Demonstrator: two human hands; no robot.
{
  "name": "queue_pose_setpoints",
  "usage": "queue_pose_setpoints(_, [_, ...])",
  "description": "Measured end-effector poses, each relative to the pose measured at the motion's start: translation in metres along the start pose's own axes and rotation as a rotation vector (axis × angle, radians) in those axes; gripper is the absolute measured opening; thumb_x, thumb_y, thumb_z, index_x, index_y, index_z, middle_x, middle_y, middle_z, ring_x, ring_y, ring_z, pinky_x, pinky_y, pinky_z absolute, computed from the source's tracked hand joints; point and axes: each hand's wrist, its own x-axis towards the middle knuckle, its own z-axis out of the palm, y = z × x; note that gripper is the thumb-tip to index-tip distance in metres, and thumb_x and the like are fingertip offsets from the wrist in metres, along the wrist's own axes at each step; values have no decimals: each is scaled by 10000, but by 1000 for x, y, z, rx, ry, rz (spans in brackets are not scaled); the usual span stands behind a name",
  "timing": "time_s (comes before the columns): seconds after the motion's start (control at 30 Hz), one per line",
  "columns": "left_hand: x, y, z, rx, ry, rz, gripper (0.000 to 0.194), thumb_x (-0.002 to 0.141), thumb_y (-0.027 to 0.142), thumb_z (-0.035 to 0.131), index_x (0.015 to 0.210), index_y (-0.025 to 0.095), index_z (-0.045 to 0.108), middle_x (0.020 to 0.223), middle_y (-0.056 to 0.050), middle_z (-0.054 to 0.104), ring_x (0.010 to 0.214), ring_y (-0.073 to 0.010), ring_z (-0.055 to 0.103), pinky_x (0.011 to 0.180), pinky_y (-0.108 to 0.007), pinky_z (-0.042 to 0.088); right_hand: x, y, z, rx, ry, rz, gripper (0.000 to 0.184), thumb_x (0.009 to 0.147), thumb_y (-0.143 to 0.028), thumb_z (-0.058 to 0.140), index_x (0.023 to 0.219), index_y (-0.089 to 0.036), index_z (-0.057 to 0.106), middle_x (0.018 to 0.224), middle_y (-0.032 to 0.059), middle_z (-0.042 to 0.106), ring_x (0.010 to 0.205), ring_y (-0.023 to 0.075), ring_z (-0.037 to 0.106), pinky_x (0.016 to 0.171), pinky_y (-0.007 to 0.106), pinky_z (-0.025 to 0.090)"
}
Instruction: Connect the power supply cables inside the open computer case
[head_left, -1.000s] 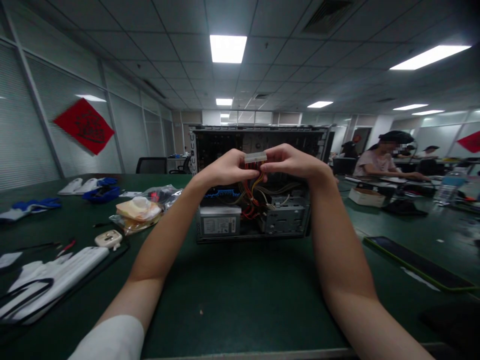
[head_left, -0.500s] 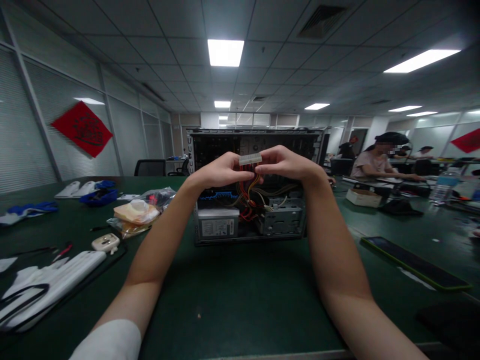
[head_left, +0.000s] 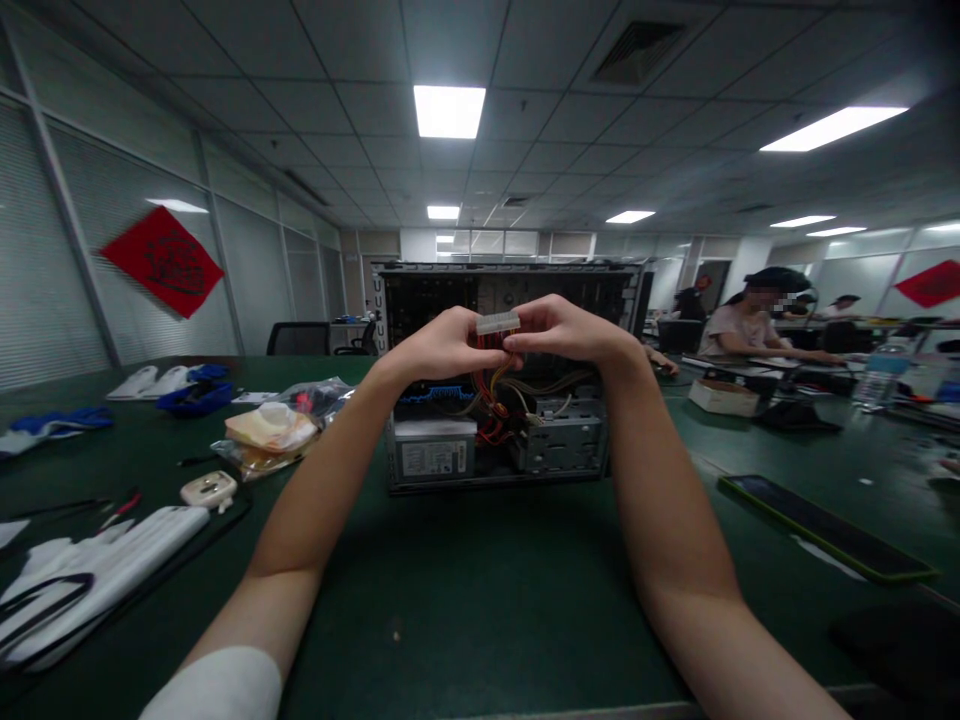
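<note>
Between my two hands is a wide, pale power connector (head_left: 498, 323) with a bundle of red, orange and yellow wires (head_left: 493, 384) hanging below it. My left hand (head_left: 448, 345) pinches its left end, and my right hand (head_left: 561, 333) grips the right end and the wires just under it. Both hands are in front of an open computer case (head_left: 495, 484) lying on its side on the green table. Inside the case, the silver power supply (head_left: 435, 452) sits at lower left and a metal drive cage (head_left: 564, 445) at lower right. My hands hide part of the interior.
On the left lie a white power strip (head_left: 142, 565), a white plug adapter (head_left: 209, 490), plastic bags (head_left: 279, 425) and blue-white gloves (head_left: 60, 425). To the right are a dark phone-like slab (head_left: 829, 525), a small open box (head_left: 724, 397) and a seated person (head_left: 746, 325).
My right fingers have shifted slightly on the wires under the connector. The connector has dipped and tilted a little. The whole view has shifted slightly.
</note>
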Motion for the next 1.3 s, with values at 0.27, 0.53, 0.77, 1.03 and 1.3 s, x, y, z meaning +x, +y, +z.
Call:
queue_pose_setpoints(0.27, [1, -5, -1, -27, 51, -14, 283, 825, 347, 765, 941, 93, 812, 774, -36, 745, 661, -133, 626, 601, -219, 460, -4, -2, -3, 57, -10, 41, 400, 774, -502, 901, 944, -156, 795, 804, 33, 789, 749, 184, 723, 767, 308, 572])
queue_pose_setpoints(0.53, [2, -7, -1, 5, 47, -5, 377, 827, 443, 773, 873, 69, 788, 657, 12, 620, 603, -101, 523, 566, -212, 379, -4, 0, -4, 24, -4, 18, 298, 820, -425, 868, 895, -150, 780, 785, 34, 788, 741, 171, 726, 750, 290, 568])
queue_pose_setpoints(0.77, [2, -6, -1, -50, 22, -15, 314, 835, 353, 742, 962, 74, 809, 791, -39, 748, 692, -138, 639, 643, -234, 471, -4, 6, -7, 41, -37, -24, 278, 861, -407, 840, 917, -142, 776, 810, 37, 794, 754, 161, 724, 768, 280, 555])
queue_pose_setpoints(1.03, [2, -4, -2, -85, -17, -6, 319, 839, 339, 735, 994, 77, 829, 884, -82, 809, 731, -149, 683, 680, -239, 497, -1, 16, -10, 49, -60, -54, 296, 854, -406, 841, 948, -133, 775, 834, 49, 796, 771, 172, 724, 768, 296, 560])
queue_pose_setpoints(1.3, [2, -9, -4, -28, 51, -19, 341, 820, 379, 769, 958, 70, 811, 767, -42, 743, 670, -137, 623, 632, -238, 449, 3, 12, -4, 61, -33, -78, 235, 867, -354, 825, 909, -135, 747, 789, 30, 775, 720, 143, 696, 721, 270, 540])
